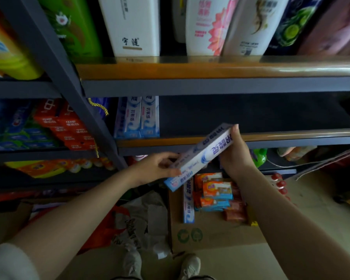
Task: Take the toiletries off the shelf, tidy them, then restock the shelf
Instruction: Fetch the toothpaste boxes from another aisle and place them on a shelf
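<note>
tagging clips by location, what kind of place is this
Probably a small shop or stockroom: metal shelving packed with shampoo bottles and toothpaste boxes, plus a cardboard box of stock on the floor.

The scene is dim, with deep shadow inside the dark grey metal shelf bay (251, 114). Glare streaks its glossy orange-edged board (210, 65). Wide-angle distortion bends the edges, and everything looks softly blurred.

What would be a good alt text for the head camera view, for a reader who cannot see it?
Seen from above, a person's left hand and right hand hold a long toothpaste box tilted before a metal shelf. Two matching boxes stand on the mostly bare middle level, with bottles above. Below, a cardboard box holds more toiletries.
</note>
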A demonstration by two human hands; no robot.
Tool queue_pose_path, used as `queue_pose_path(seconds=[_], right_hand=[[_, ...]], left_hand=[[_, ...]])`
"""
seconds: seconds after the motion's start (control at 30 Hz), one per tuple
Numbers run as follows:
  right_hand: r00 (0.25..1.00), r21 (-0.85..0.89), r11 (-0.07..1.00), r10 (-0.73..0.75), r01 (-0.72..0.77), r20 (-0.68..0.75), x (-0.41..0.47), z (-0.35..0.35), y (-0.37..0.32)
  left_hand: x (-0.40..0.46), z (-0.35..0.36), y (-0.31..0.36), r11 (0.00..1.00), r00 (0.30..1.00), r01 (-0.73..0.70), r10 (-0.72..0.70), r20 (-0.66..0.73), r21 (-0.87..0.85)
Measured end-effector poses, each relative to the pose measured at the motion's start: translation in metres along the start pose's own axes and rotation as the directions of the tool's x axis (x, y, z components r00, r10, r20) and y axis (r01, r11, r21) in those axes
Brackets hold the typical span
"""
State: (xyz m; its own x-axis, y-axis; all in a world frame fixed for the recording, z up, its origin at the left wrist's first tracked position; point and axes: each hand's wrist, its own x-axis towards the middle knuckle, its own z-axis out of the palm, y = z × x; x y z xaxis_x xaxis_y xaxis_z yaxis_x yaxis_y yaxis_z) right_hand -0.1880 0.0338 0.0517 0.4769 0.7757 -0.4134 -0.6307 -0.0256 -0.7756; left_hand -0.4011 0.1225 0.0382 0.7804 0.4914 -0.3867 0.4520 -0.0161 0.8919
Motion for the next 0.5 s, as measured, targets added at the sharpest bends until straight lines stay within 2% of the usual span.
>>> queue_pose_path(seconds=[0.1,0.17,0.23,0.33,0.4,0.5], right_hand=[[0.999,-0.042,0.999,-0.008,0.010,0.036,0.003,0.011,0.010],[0.994,-0.219,0.976,0.013,0.012,0.112,0.000,0.021,0.020],[0.977,-0.402,0.916,0.082,0.004,0.197,-0.007,0.034,0.035],[0.943,-0.463,0.881,0.230,-0.097,0.240,-0.016,0.052,0.057],[0.939,-0.438,0.878,0.296,-0.194,0.177,-0.012,0.061,0.059],[0.956,-0.425,0.872,0.290,-0.245,0.044,0.005,0.071,0.048]], left_hand=[[-0.004,0.011,-0.008,0.996,0.995,-0.055,0.050,-0.082,-0.064],[-0.004,0.015,-0.009,0.993,0.979,-0.080,0.061,-0.196,-0.088],[-0.001,0.015,-0.005,0.996,0.940,-0.092,0.079,-0.331,-0.022],[0.007,0.007,0.003,0.985,0.868,-0.086,0.147,-0.474,0.147],[0.006,0.002,0.007,0.971,0.884,-0.099,0.186,-0.428,0.218],[-0.001,-0.012,0.004,0.956,0.951,-0.120,0.188,-0.244,0.269]])
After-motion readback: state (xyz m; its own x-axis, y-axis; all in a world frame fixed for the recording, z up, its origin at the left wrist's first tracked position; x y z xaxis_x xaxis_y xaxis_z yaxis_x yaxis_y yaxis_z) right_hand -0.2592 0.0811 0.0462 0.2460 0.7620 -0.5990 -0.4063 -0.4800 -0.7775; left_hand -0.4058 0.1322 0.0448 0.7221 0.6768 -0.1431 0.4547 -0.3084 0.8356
